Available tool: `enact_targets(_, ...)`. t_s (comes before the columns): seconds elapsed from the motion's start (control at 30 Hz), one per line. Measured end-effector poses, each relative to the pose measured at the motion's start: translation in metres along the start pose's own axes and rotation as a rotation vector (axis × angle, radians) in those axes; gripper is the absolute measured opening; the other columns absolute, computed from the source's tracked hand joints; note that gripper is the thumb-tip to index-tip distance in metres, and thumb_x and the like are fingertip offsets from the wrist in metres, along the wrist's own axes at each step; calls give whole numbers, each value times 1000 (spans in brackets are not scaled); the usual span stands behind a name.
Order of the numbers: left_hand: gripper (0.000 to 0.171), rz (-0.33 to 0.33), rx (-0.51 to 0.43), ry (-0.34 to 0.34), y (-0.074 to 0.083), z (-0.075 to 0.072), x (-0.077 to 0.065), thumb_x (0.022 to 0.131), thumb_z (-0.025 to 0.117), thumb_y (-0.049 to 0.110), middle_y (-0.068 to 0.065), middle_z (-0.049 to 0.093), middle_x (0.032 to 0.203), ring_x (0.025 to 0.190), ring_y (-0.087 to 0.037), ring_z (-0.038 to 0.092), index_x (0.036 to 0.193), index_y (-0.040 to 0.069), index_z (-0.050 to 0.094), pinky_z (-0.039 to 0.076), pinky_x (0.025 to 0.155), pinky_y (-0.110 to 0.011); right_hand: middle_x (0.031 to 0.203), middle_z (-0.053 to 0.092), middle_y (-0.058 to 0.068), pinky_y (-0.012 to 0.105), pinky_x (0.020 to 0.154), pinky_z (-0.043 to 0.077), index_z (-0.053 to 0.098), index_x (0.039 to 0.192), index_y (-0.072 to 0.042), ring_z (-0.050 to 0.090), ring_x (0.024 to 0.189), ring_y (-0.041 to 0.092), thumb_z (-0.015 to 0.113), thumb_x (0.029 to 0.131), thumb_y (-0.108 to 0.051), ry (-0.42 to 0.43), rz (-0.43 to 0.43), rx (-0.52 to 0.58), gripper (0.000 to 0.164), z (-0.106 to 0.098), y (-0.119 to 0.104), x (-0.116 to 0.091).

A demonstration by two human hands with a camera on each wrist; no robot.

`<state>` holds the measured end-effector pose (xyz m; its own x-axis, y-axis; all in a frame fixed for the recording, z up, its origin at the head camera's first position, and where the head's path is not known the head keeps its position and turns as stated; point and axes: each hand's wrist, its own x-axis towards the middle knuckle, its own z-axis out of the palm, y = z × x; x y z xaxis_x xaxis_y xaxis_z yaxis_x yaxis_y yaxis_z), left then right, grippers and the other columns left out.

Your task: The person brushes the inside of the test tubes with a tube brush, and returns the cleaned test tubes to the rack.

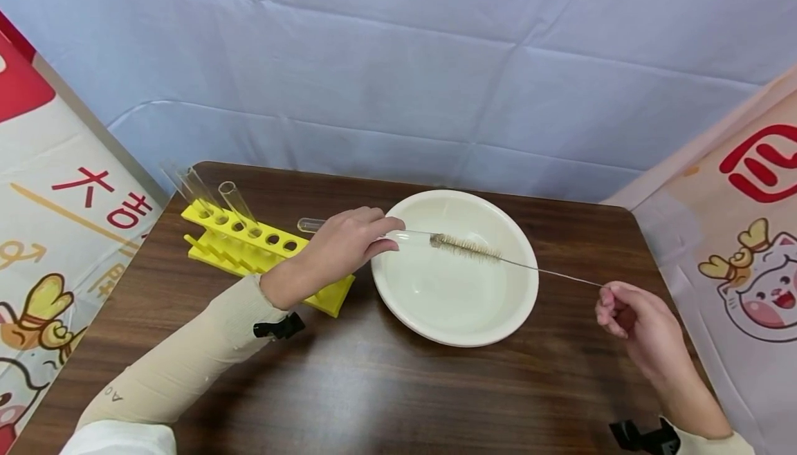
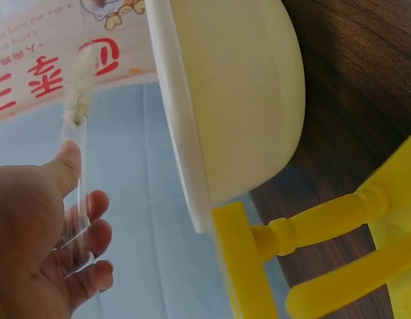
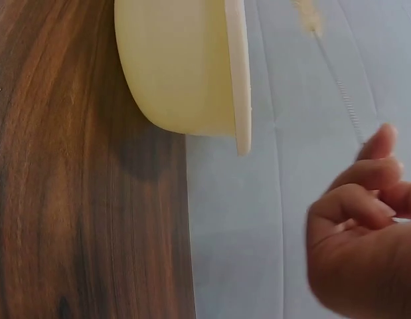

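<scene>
While the left hand [image 1: 355, 237] grips a glass tube [image 1: 411, 236], thumb on one side and fingers curled round the other, the right hand [image 1: 644, 330] pinches the wire [image 1: 560, 274] of a brush [image 1: 465, 247] near its far end, thumb against the bent fingers. I see the tube lying nearly level, rounded end to the left, mouth to the right above the bowl [image 1: 457, 341]. At that mouth sits the tip of the brush; most of its bristles show outside the glass, and the wire slopes down over the bowl's right rim to the pinching fingers.

Beige sleeves [image 1: 187, 344] cover both forearms, with a black clip [image 1: 280, 327] near each wrist. Under the tube, the white bowl stands upright, and whether it holds water I cannot tell. Just to its left, below the left forearm, is a yellow rack [image 1: 263, 236] with three more tubes [image 1: 232, 196] leaning in its far left part. Bowl and rack stand on a brown table [image 1: 398, 400]. Behind hangs pale blue cloth [image 1: 398, 95], creased in lines, and printed panels with cartoon cats flank the table on both sides.
</scene>
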<state>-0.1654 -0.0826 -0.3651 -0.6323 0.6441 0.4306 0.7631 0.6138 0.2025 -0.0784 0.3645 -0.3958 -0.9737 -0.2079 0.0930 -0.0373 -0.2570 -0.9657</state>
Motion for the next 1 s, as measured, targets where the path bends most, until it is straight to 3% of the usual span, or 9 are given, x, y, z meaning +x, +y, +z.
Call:
enact_targets(0.1,27,11,11,10,1,0,1,96,73,25,-2,66,91,74,-17,57,119,13,71,51,66,-28,71,63,-2,38,50,12,62,86,-8,40,52,15,25,113,-9,-34,106,-77,46,-6,1,0)
enact_targets(0.2,26,28,17,15,2,1,1,95,74,25,-2,67,93,75,-17,59,118,13,72,53,68,-29,71,61,-4,39,48,8,59,86,-9,27,55,24,21,113,-9,-144,183,-87,46,-10,1,3)
enact_targets(0.37,27,43,17,28,4,2,4,94,75,25,-2,69,96,78,-17,61,118,13,72,54,70,-29,66,50,0,39,45,6,54,88,-9,21,56,26,15,113,-7,-276,233,-55,47,-9,-1,9)
enact_targets(0.57,26,77,63,27,7,4,7,91,79,25,-2,69,93,75,-17,61,113,14,74,53,67,-28,66,52,-1,41,47,10,58,89,-10,27,54,26,22,113,-10,-189,164,-151,43,-3,-6,12)
enact_targets(0.73,26,107,80,9,11,8,7,90,80,25,-1,69,90,73,-17,61,112,14,74,52,66,-28,69,57,-4,43,49,12,63,91,-11,43,52,14,30,113,-13,-81,121,-264,40,4,-10,13)
enact_targets(1.0,25,84,57,6,14,8,10,91,79,25,-1,68,90,72,-15,60,113,14,75,52,65,-27,69,56,1,38,45,24,62,95,-2,45,53,17,34,112,-11,-55,19,-391,34,18,-9,14)
